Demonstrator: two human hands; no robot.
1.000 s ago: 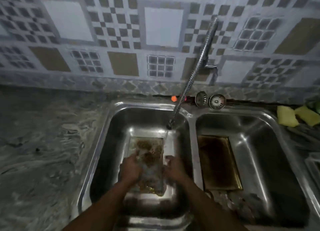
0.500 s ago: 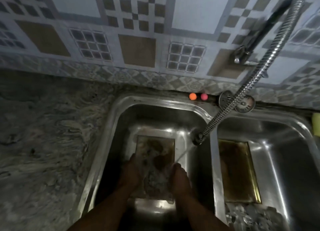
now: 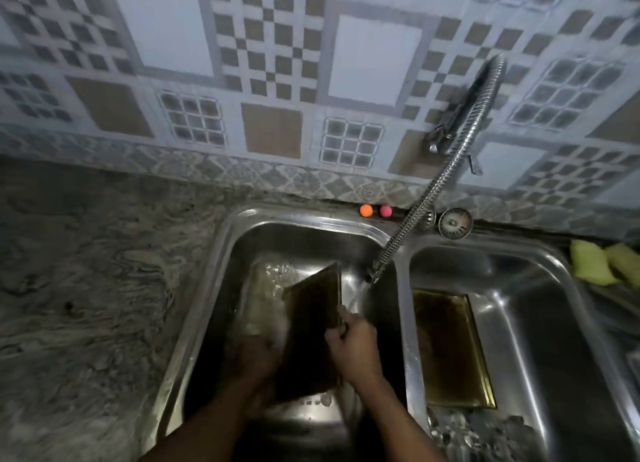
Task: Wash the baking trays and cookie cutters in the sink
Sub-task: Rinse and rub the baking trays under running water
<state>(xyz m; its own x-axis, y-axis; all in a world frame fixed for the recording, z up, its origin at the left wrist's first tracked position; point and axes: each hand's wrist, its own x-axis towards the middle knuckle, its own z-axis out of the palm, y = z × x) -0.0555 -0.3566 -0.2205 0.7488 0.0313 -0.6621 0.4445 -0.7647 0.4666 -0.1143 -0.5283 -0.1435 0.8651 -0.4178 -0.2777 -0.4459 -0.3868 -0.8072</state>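
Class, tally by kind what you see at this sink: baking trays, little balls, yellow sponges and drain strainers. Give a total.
Baking trays: 2
Little balls: 2
Yellow sponges: 2
Drain strainers: 2
Total: 8

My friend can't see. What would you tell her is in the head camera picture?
A right hand grips a dirty baking tray, tipped up in the left sink bowl near water running from a bendy tap; the left hand is at its other side. A second tray lies flat in the right bowl.
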